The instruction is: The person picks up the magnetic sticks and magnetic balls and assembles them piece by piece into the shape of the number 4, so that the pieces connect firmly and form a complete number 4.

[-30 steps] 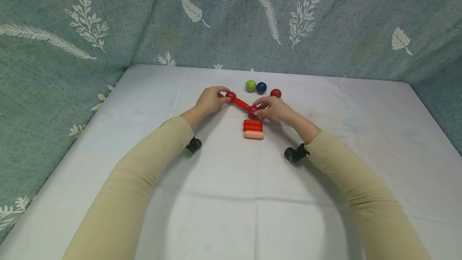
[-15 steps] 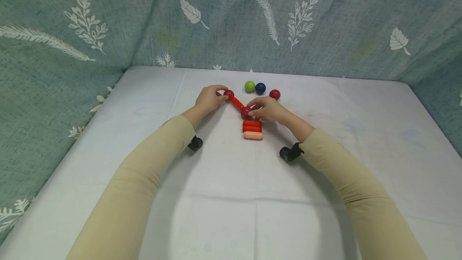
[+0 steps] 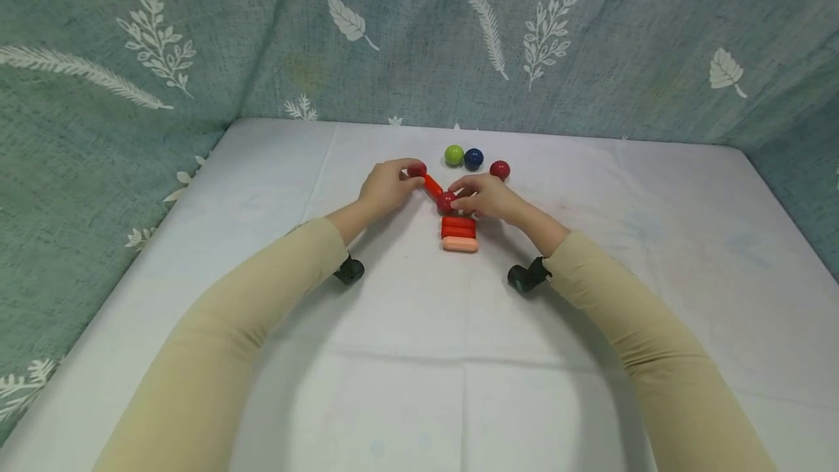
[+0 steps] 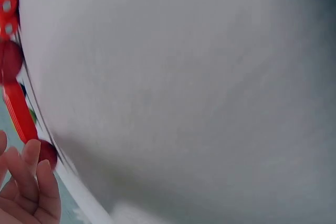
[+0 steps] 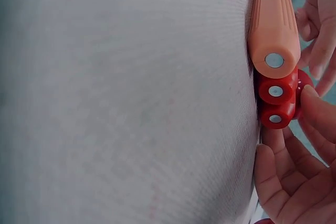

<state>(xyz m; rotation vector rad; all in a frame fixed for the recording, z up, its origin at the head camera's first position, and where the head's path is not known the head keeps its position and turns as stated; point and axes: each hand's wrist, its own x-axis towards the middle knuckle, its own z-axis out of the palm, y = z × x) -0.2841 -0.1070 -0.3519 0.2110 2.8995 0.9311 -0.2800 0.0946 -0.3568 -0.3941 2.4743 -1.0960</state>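
A red magnetic rod (image 3: 432,186) lies slantwise on the table with a red ball at each end. My left hand (image 3: 387,186) pinches the far-left ball (image 3: 416,168), its fingers partly covering it. At the near end, my right hand (image 3: 490,197) pinches the other red ball (image 3: 446,202) between thumb and fingers. The left wrist view shows the rod (image 4: 20,114) joining both balls. Just in front lie two red rods (image 3: 459,227) side by side, with a peach rod (image 3: 460,245) against them. Metal discs show on their ends in the right wrist view.
Behind the hands sit a green ball (image 3: 454,155) and a dark blue ball (image 3: 474,159), close together. Another red ball (image 3: 500,170) stands right of them. A leaf-patterned green cloth (image 3: 406,35) hangs behind the white-covered table (image 3: 406,384).
My right hand has moved a little left with its ball, and the joined rod slants more steeply. My left hand has shifted slightly, its fingers covering more of its ball.
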